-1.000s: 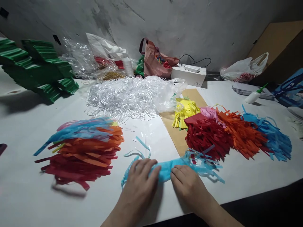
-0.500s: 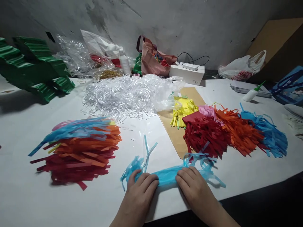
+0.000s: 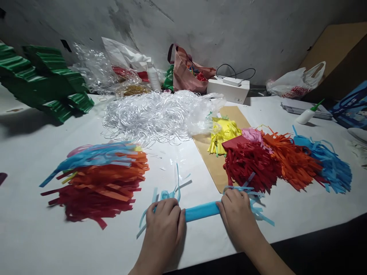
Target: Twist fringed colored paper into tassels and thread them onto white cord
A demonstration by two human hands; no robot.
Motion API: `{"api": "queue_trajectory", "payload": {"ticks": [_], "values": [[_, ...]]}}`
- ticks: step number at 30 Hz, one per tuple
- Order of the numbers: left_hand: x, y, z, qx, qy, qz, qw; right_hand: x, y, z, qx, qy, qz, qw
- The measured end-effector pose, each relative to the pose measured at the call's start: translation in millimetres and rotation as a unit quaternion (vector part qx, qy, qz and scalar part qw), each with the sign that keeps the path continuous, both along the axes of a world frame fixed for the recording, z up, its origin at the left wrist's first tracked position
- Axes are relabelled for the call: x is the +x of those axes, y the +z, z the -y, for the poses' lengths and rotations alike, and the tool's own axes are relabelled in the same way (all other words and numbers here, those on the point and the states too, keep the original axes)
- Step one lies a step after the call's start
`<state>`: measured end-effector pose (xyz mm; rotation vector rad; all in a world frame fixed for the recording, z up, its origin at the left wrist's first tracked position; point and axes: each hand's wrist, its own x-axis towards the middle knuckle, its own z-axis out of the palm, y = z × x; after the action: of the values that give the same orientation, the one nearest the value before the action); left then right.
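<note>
A light-blue tissue-paper tassel [image 3: 202, 212] lies across the white table near its front edge, its middle a flat narrow band. My left hand [image 3: 165, 219] is closed over the left part of the band, with thin cut strips sticking out beyond the fingers. Over the right part, my right hand [image 3: 235, 214] is closed too, thumb toward the middle, and more fringe spreads out past it. Both palms hide the paper under them. To the left lies a pile of red, orange and blue tassels [image 3: 106, 177].
Fringed bundles in yellow [image 3: 225, 131], dark red [image 3: 252, 166], orange [image 3: 296, 160] and blue [image 3: 327, 162] lie at right, partly over brown card [image 3: 208, 164]. Behind sit white string [image 3: 149, 116], a pink bag [image 3: 186, 72], a white box [image 3: 241, 91] and a glue bottle [image 3: 306, 115]. A green foil shape [image 3: 48, 84] stands left.
The blue paper between my hands has become a narrower, tighter band. My left hand has shifted slightly left, and my right hand has moved a little right, widening the gap.
</note>
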<state>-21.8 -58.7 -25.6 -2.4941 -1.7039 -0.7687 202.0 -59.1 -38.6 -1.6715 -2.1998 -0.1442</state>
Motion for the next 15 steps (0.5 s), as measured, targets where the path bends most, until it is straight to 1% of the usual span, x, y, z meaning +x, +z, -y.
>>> {"api": "queue_trajectory", "payload": {"ticks": [7,9,11,12,13,15], "values": [[-0.3,0.0,-4.8,-0.029,0.020,-0.058,0.998,-0.2,1.0,-7.0,-0.016,-0.015,0.015,1.000],[0.3,-0.6,-5.2,-0.031,0.024,-0.068,0.997,-0.4,3.8,-6.2,0.001,-0.031,0.009,0.999],[1.5,-0.9,-5.9,-0.030,0.024,-0.075,0.996,-2.1,8.4,-3.7,0.044,-0.038,-0.018,0.998],[2.2,-1.0,-6.3,-0.030,0.024,-0.077,0.996,-3.8,10.7,-1.9,0.069,-0.019,-0.038,0.997],[2.9,-0.9,-6.7,-0.031,0.024,-0.078,0.996,-6.0,12.6,0.0,0.089,0.019,-0.057,0.994],[4.1,-0.3,-7.3,-0.034,0.024,-0.080,0.996,-11.7,14.1,3.3,0.104,0.124,-0.076,0.984]]}}
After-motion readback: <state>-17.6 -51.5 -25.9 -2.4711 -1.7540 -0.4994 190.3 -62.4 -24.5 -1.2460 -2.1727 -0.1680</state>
